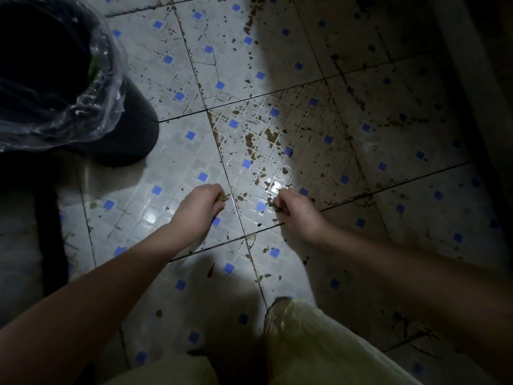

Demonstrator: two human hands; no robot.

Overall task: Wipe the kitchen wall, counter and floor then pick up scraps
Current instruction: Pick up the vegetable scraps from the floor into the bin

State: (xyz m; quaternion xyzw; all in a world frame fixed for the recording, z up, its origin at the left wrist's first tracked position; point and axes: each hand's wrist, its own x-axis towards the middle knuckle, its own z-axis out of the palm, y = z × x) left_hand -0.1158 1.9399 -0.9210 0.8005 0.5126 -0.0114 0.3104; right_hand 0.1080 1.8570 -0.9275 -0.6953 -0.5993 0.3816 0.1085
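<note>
Floor (177,151): stained tiles, blue squares.
Left hand (198,202): grip clenched on green scraps (223,198) (thin stems).
Right hand (298,211): grip pinching dark scraps (274,206).

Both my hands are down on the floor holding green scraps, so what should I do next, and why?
Probably carry them up to the lined bin at upper left and drop them in. The left hand and right hand each already pinch green scraps, and more bits remain on the tiled floor.
</note>
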